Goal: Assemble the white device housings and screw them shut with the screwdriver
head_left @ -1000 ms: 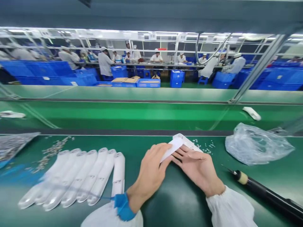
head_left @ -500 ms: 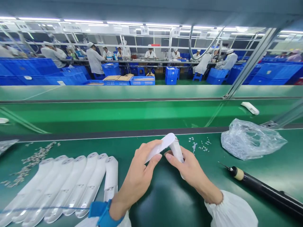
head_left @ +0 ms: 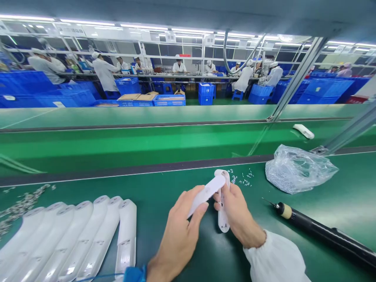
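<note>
Between thumb and fingers, my left hand (head_left: 181, 225) grips a long white plastic cover (head_left: 205, 192) with a rounded end. My right hand (head_left: 239, 211) is closed round a second white plastic shell (head_left: 223, 219), which stands nearly upright with its hollow inner side partly showing. The cover's rounded tip overlaps the shell near its upper part; whether they touch I cannot tell. To the left lies a row of several white plastic housings (head_left: 85, 235), side by side on the green bench (head_left: 164, 178).
Tiny white parts (head_left: 245, 180) lie scattered beyond my right hand, beside a clear plastic bag (head_left: 296, 170) of small pieces. A black electric screwdriver (head_left: 317, 231) lies at the right. Small metallic parts (head_left: 23, 205) are heaped at left. One white housing (head_left: 304, 131) rests on the green belt.
The two white pieces, which met at an angle, now cross. The right-hand shell has turned so its hollow inside shows. The view has shifted slightly right.
</note>
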The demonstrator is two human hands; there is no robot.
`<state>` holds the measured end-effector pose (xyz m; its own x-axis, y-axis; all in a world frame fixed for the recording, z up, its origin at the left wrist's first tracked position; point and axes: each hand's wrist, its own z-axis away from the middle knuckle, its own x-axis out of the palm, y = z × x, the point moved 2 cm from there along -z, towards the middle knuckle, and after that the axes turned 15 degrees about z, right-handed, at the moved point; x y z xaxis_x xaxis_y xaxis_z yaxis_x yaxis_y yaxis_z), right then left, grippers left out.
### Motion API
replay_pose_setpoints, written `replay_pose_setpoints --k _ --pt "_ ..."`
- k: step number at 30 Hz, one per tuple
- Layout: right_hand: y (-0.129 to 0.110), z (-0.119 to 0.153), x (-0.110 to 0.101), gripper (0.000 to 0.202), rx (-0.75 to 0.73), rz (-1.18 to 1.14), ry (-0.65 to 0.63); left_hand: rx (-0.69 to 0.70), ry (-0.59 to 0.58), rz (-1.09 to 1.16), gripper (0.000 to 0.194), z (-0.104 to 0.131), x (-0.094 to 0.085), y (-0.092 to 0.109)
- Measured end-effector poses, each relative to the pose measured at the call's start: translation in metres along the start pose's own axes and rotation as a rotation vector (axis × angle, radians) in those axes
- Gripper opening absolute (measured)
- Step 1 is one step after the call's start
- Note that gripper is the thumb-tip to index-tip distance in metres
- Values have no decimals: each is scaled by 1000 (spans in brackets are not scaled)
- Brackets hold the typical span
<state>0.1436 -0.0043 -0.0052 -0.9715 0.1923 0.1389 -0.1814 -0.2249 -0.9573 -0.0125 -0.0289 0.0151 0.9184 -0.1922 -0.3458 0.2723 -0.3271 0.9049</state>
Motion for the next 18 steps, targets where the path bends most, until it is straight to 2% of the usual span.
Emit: replay_pose_setpoints --k 2,4,7,9,13,18 --pt "4 2 3 52 -32 70 54 23 62 2 31 4 9 1" --pt "8 5 6 50 -21 95 46 78 136 -46 30 6 13 0" --pt "8 8 12 50 13 -31 -81 113 232 -105 29 6 11 -6" --pt "5 10 14 45 -26 -85 -170 91 240 -95 30 4 9 -10" --pt "-3 11 11 38 -139 10 -266 -35 155 36 34 1 5 -10" --pt "-3 4 2 42 -175 81 -245 -264 -96 469 47 -4 3 -4"
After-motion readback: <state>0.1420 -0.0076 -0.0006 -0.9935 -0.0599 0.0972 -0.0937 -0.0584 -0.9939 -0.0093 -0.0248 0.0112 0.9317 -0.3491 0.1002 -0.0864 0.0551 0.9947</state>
